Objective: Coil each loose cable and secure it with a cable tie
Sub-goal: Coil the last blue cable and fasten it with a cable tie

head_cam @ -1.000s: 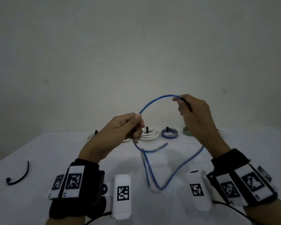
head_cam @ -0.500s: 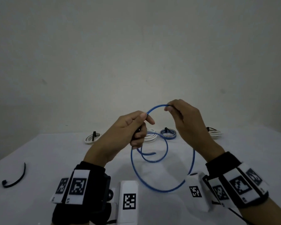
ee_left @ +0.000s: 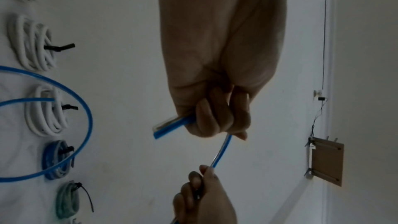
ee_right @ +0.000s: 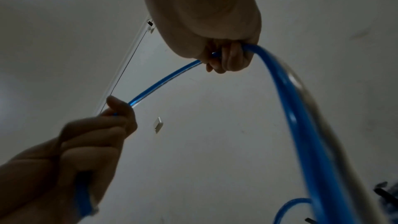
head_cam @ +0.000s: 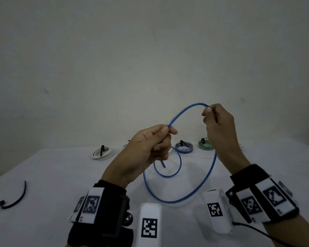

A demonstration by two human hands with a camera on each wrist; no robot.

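Note:
A thin blue cable (head_cam: 208, 177) is held in the air above the white table (head_cam: 52, 175). My left hand (head_cam: 161, 139) grips it in curled fingers, with a small loop (head_cam: 168, 173) and a short free end hanging below. My right hand (head_cam: 212, 116) pinches the cable higher up, to the right. Between the hands the cable arches upward (head_cam: 185, 108), and a large loop sags down to the table. In the left wrist view the left hand (ee_left: 217, 122) holds two strands. In the right wrist view the right hand (ee_right: 228, 57) is curled round the cable (ee_right: 301, 125). A black cable tie (head_cam: 16, 199) lies at the table's left.
Several coiled, tied cables lie in a row at the back of the table: a white coil (head_cam: 103, 153), a blue coil (head_cam: 184, 147) and a green coil (head_cam: 206, 144). A plain wall rises behind the table. Wrist cameras with marker tags sit near the front edge.
My right hand has moved up and to the right, away from the left hand, drawing out a taller arch of cable. The hanging loops keep about the same shape.

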